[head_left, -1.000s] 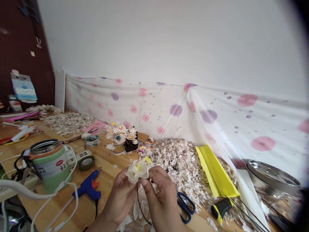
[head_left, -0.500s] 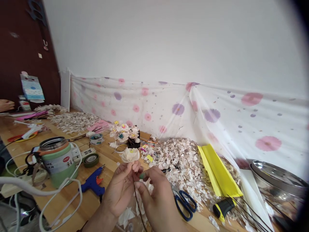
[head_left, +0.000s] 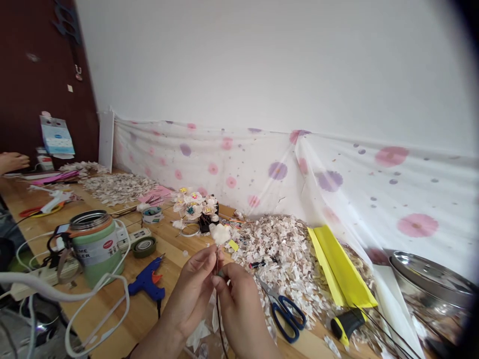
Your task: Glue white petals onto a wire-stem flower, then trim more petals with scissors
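at the far left, another person's hand (head_left: 14,162) is over the wooden table (head_left: 170,259). a white glue gun (head_left: 52,200) lies near it. next is a green jar (head_left: 98,262) with its top open, and a white cord (head_left: 71,295) loops in front of it. just right of the jar is a roll of green tape (head_left: 144,246), and a blue glue gun (head_left: 147,284) lies flat below the roll.

a bunch of paper flowers (head_left: 193,205) sits farther back. in the middle, the left hand (head_left: 192,284) pinches the thin brown stem (head_left: 218,311) with its fingertips, under a white flower (head_left: 220,233). the flower is up above both hands, facing away from the table. the right hand (head_left: 237,299) is closed on the stem a bit lower, with a small green bit (head_left: 220,273) at its fingertips.

to the right, blue scissors (head_left: 287,316) lie open beside a big pile of petals (head_left: 286,254). then come yellow paper (head_left: 342,264), a black and yellow handle (head_left: 348,325) and a shiny metal bowl (head_left: 426,291).
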The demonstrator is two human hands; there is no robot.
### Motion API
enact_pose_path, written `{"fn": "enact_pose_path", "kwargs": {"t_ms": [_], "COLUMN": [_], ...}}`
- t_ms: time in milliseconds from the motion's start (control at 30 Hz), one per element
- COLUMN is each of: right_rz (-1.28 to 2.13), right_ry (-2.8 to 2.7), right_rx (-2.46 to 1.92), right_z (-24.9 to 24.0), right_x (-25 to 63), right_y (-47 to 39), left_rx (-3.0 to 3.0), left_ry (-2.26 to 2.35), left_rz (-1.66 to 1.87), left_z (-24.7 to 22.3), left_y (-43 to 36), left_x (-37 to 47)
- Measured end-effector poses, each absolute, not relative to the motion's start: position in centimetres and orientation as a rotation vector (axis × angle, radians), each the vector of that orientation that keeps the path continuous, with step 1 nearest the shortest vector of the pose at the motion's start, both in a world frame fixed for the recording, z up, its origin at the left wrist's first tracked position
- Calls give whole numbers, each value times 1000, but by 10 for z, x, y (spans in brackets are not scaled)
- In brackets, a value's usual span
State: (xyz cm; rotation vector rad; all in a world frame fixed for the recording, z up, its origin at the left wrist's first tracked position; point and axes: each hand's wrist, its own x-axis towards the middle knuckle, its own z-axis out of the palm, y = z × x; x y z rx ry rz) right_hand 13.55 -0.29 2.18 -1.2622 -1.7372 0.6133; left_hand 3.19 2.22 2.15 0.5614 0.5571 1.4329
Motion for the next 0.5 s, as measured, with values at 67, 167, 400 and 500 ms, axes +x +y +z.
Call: {"fn": "enact_pose_path", "kwargs": {"t_ms": [67, 167, 400, 500], "right_rz": [635, 661, 584, 521], "right_ry": [-1718, -1707, -1721, -1755], "right_rx": [-1236, -1207, -1180, -1212], "right_z": [23, 23, 26, 27], "right_x": [135, 134, 137, 139], "right_y": [-4, -6, -7, -5], "left_rx": [584, 620, 630, 610], "left_ry": [555, 563, 585, 568], "left_rz": [1401, 1387, 1418, 1413], "left_z": [22, 21, 18, 19], "left_y": [21, 20, 20, 19], "left_x": [33, 36, 35, 34]}}
